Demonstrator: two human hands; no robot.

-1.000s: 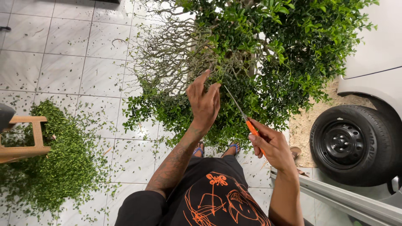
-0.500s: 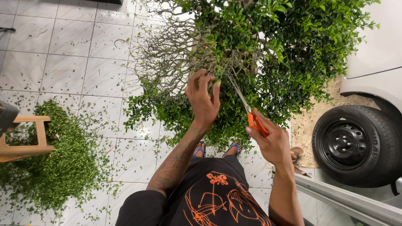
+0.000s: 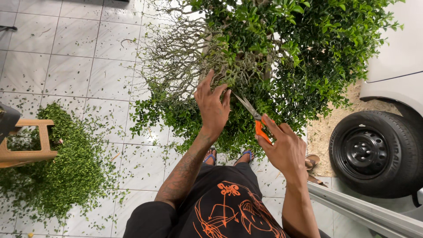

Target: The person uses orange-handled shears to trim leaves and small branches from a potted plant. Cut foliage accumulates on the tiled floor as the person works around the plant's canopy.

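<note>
Since the earlier frame both hands have pushed farther into the bush (image 3: 282, 57), and the shears (image 3: 253, 115) now point up and left toward the bare twigs. That bush is dense and glossy green on its right and near sides, while its left part is a tangle of thin grey leafless twigs. On the left hand (image 3: 213, 108) the fingers are spread and loose, fingertips among the twigs, back of the hand toward the camera; its grip is released, holding nothing that I can make out. From the lower right, the right hand (image 3: 282, 147) comes up with wrist bent, its grip clenched on the orange handles of the shears. Their grey blades lie slightly parted, tips just beside the left hand's fingers at the edge between twigs and leaves. Below, two feet in sandals stand on the tiled floor (image 3: 70, 57). A heap of clippings (image 3: 66, 167) lies at near left around a wooden stool (image 3: 31, 150). A car wheel (image 3: 374, 152) sits at right.
</note>
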